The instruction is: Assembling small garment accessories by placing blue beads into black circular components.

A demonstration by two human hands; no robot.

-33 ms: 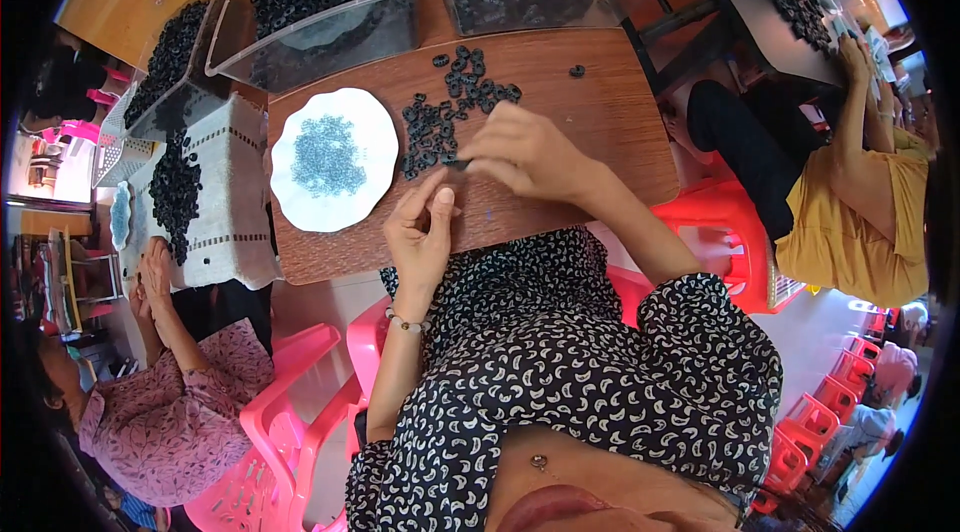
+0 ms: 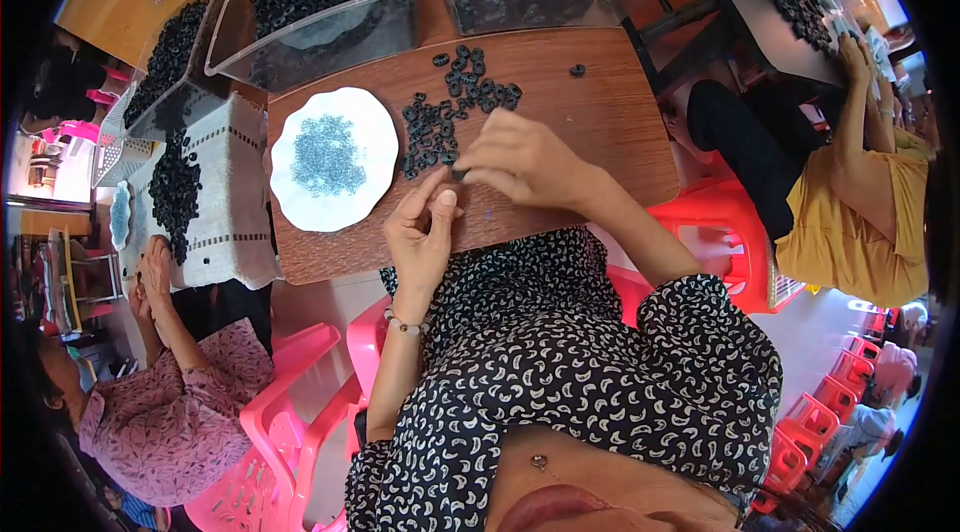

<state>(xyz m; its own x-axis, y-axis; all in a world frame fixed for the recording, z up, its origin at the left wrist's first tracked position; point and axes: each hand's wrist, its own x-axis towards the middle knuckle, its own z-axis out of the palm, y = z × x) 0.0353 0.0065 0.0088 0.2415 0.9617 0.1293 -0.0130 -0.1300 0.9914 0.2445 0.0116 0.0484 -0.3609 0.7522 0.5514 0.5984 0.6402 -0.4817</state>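
My two hands meet over the front part of a brown wood-grain table. My right hand is closed, its fingers pinching a small black ring-shaped piece. Close beside that piece are the curled fingers and raised thumb of my left hand; whatever they hold is too small to make out. Just beyond my fingertips lies a loose pile of black ring-shaped pieces. A white scalloped plate left of the pile carries many tiny bluish-clear bits.
Clear plastic bins full of black pieces line the table's far edge. One black piece lies apart on the right. At left, a person in pink works at a cloth-covered table; a person in yellow works at right.
My right hand has shifted very slightly, and the black piece at its fingertips sits a little lower. Piles, plate and bins look the same.
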